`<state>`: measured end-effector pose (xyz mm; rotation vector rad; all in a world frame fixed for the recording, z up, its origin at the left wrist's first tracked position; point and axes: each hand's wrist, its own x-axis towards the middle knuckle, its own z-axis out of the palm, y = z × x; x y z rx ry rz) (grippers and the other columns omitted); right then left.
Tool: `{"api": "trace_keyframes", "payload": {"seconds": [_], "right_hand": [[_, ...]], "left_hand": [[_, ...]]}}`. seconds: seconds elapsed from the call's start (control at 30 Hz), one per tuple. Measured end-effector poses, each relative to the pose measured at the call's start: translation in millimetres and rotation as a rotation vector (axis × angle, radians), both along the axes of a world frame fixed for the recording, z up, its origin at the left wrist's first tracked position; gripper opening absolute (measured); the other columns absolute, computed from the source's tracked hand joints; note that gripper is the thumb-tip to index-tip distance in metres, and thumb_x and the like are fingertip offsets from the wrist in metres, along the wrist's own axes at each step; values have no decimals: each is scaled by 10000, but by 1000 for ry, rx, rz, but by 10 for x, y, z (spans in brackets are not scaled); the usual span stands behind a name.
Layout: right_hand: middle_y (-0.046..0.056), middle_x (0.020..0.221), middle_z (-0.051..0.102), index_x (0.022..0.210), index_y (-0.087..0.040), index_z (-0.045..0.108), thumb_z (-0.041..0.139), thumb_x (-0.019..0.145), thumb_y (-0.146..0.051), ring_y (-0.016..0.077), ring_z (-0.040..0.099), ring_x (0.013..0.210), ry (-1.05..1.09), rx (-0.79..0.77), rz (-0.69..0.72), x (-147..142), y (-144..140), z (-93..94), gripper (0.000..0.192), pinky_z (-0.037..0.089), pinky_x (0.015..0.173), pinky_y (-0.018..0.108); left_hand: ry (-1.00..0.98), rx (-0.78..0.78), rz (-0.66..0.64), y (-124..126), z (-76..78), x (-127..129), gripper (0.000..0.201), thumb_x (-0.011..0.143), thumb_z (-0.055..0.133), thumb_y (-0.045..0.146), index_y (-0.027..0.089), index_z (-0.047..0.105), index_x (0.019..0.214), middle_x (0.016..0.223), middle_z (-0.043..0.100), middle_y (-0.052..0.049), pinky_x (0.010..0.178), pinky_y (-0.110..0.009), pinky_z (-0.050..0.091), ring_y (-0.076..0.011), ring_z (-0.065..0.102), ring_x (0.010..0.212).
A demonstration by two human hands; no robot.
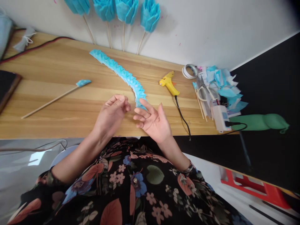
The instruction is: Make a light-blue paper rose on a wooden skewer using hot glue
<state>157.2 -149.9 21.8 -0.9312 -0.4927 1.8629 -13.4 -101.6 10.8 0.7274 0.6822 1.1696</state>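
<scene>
A long blue folded paper strip (122,72) lies diagonally across the wooden table (47,68). Its near end runs down to my right hand (153,121), which is palm up with fingers spread, the fingertips touching or just under that end. My left hand (112,114) hovers a little to the left with its fingers loosely curled and nothing in it. A wooden stick with a small blue paper tip (56,97) rests on the table to the left of my hands.
Several blue paper flowers on sticks (126,12) lean on the wall at the back. A yellow glue gun (170,84) with a black cord, a tape roll (190,71), scissors (205,92), paper scraps and a power strip (220,117) sit at the right.
</scene>
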Motion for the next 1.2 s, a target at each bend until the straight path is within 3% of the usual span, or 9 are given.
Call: {"api": "trace_keyframes", "payload": {"seconds": [0.13, 0.27, 0.4, 0.5, 0.63, 0.77, 1.03, 1.2], "right_hand": [[28, 892, 779, 1217, -284, 746, 239, 1081, -722, 171, 688, 790, 10, -11, -73, 27, 6, -52, 683, 550, 616, 276], [-6, 731, 640, 1153, -271, 769, 305, 1091, -678, 151, 556, 655, 14, 8, -107, 30, 18, -72, 621, 486, 552, 256], [-16, 688, 556, 1117, -265, 778, 321, 1087, -674, 149, 499, 617, -18, 9, -120, 41, 32, -91, 614, 450, 527, 252], [-19, 675, 547, 1076, -266, 787, 356, 1074, -688, 141, 493, 596, -78, 100, -122, 45, 21, -106, 603, 421, 507, 249], [-4, 696, 599, 1082, -260, 792, 391, 1030, -761, 144, 524, 606, -295, 274, -173, 23, -27, -92, 644, 423, 517, 269], [22, 735, 659, 1110, -253, 793, 423, 991, -795, 168, 594, 687, -453, 352, -239, 12, -75, -54, 668, 453, 564, 296], [60, 935, 796, 1259, -289, 784, 411, 1019, -769, 221, 710, 889, -630, 496, -285, 90, -157, -57, 654, 537, 677, 349], [63, 1069, 830, 1368, -342, 745, 400, 1066, -690, 266, 730, 997, -800, 659, -260, 148, -209, -78, 575, 598, 872, 469]], "left_hand": [[138, 91, -82, -33, 28, 1, 441, 876, 854, 559, 218, 594, 772, 737, 598, 3, 711, -310, 521, -146, 563, 680], [276, 151, -141, -78, 47, 16, 466, 983, 674, 644, 237, 543, 797, 684, 575, 0, 699, -345, 507, -170, 551, 652], [310, 166, -215, -121, 65, 32, 506, 1018, 611, 648, 229, 580, 736, 636, 572, -5, 657, -339, 480, -168, 532, 609], [345, 175, -302, -165, 85, 62, 570, 1003, 614, 687, 214, 637, 686, 615, 583, -15, 652, -336, 470, -172, 550, 610], [366, 184, -373, -204, 107, 104, 575, 943, 690, 713, 200, 669, 686, 630, 593, -12, 629, -314, 441, -158, 532, 607], [394, 208, -367, -211, 105, 103, 523, 896, 777, 660, 201, 642, 686, 623, 559, 14, 625, -289, 428, -141, 498, 609], [286, 68, -400, -210, 38, 32, 343, 806, 890, 505, 208, 769, 926, 689, 645, 21, 642, -289, 458, -126, 528, 593], [234, 41, -391, -184, 62, 37, 445, 806, 862, 612, 203, 691, 769, 633, 593, 22, 622, -289, 439, -127, 491, 575]]}}
